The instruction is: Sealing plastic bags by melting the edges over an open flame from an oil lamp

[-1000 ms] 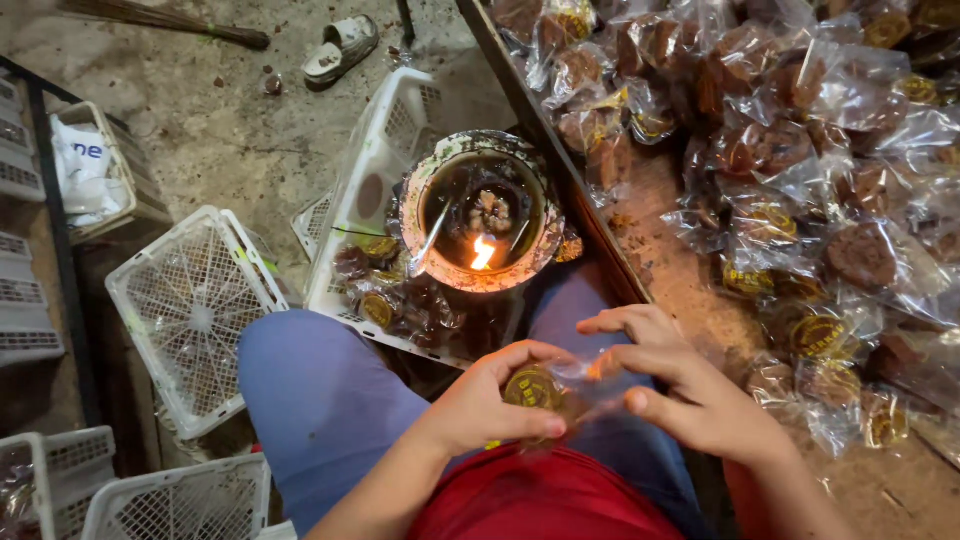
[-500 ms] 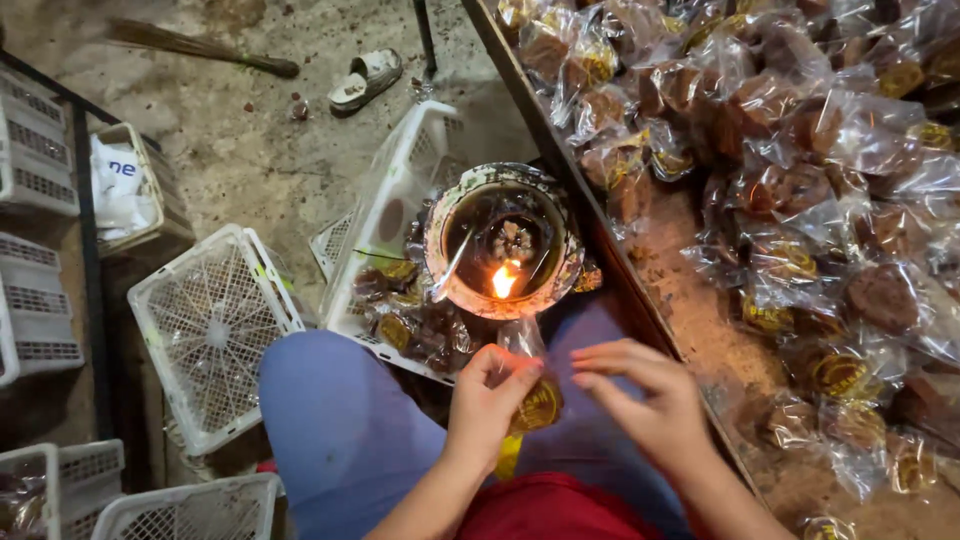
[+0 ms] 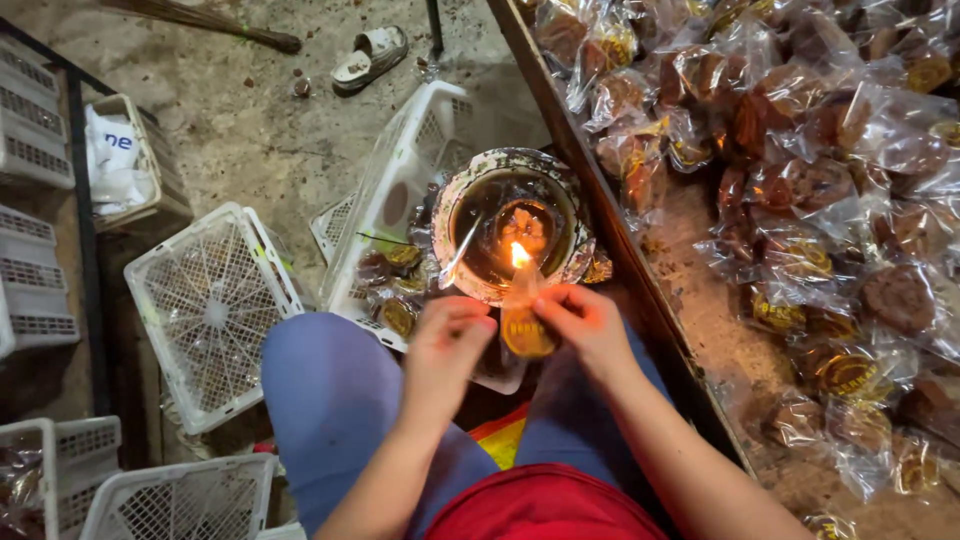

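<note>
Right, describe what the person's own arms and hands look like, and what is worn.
Both forearms are bare, with no sleeves in view. The left hand and right hand wear no gloves, and no rings or watch show. Nearer the body: a red top and blue trousers.

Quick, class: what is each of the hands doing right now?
Left hand: closed, pinching the small plastic packet by the flame.
Right hand: closed, pinching the same packet.

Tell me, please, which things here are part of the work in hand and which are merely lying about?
In use: left hand, right hand, small clear packet, flame, metal bowl, heap of wrapped goods.
Lying about: sandal, broom, empty white crate.
</note>
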